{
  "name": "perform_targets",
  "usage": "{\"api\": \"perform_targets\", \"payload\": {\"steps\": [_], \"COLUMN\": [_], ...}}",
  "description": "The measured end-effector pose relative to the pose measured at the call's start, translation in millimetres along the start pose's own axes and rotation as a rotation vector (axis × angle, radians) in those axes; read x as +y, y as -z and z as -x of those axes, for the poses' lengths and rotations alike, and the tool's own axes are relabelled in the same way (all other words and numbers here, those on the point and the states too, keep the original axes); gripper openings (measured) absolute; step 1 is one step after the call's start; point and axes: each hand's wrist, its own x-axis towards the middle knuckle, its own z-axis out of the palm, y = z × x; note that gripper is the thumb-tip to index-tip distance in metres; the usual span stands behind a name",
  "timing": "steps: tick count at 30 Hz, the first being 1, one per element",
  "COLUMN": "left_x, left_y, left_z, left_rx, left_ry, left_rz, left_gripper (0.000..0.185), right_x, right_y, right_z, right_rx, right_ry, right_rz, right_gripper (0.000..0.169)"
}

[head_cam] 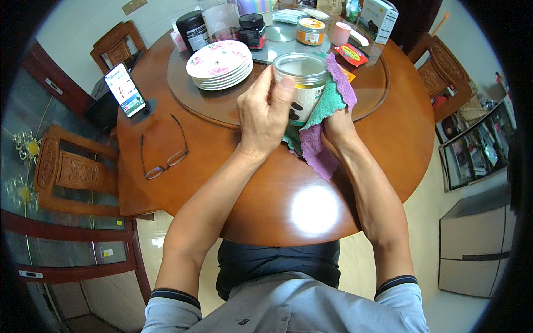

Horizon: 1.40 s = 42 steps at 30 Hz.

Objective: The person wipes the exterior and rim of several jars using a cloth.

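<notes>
A clear jar (307,98) with a printed label and a silver-coloured rim is held up over the near side of the round table. My left hand (266,112) grips its left side, thumb near the rim. Against the jar's right side, my right hand (338,125) presses a cloth (329,104) of green and purple, which covers most of its fingers. The cloth's purple end hangs down below the jar. Through the open-looking top, a pale interior shows.
A glass turntable (195,102) bears stacked floral plates (218,62), a black tub (193,31), a dark jar (252,31), an orange-labelled jar (310,32), a red packet (352,55) and a white box (378,20). Eyeglasses (166,164) and a propped smartphone (125,89) are at left.
</notes>
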Motion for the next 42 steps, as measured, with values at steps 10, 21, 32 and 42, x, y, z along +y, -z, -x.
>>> {"api": "perform_targets", "payload": {"steps": [10,21,32,42], "left_x": [3.3,7.5,-12.3,-23.9], "left_y": [-6.5,4.2,5.4,18.7], "left_z": [0.9,2.7,0.6,-12.7], "left_rx": [-0.097,-0.211,0.002,0.106], "left_ry": [0.182,0.225,0.005,-0.040], "left_rz": [0.464,0.569,0.296,0.054], "left_gripper": [0.092,0.099,0.086,0.089], "right_x": [-24.4,-33.0,-15.3,-31.3], "right_y": [-25.2,-32.6,-41.4,-60.9], "right_z": [16.5,11.7,14.6,19.2], "right_rx": [-0.064,-0.177,-0.068,-0.058], "right_ry": [-0.038,-0.243,-0.384,-0.519], "right_rz": [-0.045,-0.548,-0.699,-0.755], "right_gripper": [0.050,0.050,0.042,0.036]}}
